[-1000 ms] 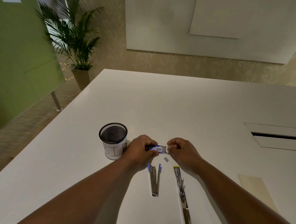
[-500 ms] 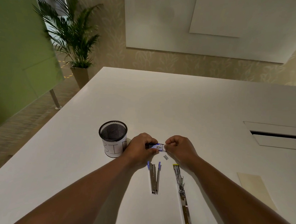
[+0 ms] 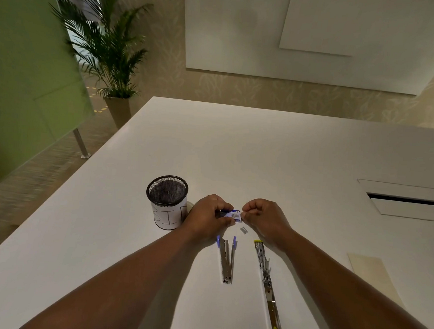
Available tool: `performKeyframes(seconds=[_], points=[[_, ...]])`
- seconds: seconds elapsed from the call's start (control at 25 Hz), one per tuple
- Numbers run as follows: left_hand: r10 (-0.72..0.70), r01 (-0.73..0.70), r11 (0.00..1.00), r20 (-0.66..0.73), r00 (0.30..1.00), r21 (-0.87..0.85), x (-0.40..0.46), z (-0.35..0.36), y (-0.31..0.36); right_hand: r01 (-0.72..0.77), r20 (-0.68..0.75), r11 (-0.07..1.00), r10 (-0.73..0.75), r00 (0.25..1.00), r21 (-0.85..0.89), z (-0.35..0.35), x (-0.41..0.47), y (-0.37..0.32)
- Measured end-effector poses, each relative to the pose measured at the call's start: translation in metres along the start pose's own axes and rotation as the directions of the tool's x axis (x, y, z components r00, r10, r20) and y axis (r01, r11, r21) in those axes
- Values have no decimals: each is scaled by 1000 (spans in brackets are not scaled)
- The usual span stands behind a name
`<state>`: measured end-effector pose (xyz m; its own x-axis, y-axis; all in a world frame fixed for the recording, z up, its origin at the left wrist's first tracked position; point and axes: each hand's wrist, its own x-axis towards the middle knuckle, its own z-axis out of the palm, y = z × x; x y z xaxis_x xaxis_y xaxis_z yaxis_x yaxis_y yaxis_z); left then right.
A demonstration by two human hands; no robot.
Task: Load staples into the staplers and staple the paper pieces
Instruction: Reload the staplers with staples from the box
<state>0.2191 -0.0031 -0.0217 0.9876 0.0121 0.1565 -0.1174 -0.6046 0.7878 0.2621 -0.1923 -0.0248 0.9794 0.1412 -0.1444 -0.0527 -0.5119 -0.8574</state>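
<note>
Staples come first: a small blue and white cardboard staple box (image 3: 230, 214) is held just above the white table (image 3: 263, 147), between two hands. The left hand (image 3: 205, 218) grips the box with curled fingers, steadying it. The right hand (image 3: 263, 219) has its fingers curled in tight, pinching at the box's open end, most likely to draw out a strip; whether it already holds staples is too small to tell.

A short silver strip of staples (image 3: 244, 230) lies loose on the table just below the box, near the right hand.

Two staplers lie close to the person, both opened out flat, probably so their channels are ready for loading. The shorter silver stapler with blue plastic tips (image 3: 226, 260) sits just under the left hand. The longer silver stapler with a yellow-green end (image 3: 269, 288) lies to its right, near the right forearm.

A black mesh pen cup wrapped in white paper (image 3: 167, 202) stands beside the left hand. A cream sheet of paper (image 3: 372, 275) lies well apart, on the right.
</note>
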Motion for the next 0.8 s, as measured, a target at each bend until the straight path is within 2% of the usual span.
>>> performKeyframes(seconds=[0.6,0.8], points=[[10,-11,999,20,1000,43,-3,-4,6,98,37,995,-97,995,-35,-7,-11,-3],[-30,30,999,-3,1000,-27,-5,-2,6,103,45,995,-103,994,1,-6,-16,0]])
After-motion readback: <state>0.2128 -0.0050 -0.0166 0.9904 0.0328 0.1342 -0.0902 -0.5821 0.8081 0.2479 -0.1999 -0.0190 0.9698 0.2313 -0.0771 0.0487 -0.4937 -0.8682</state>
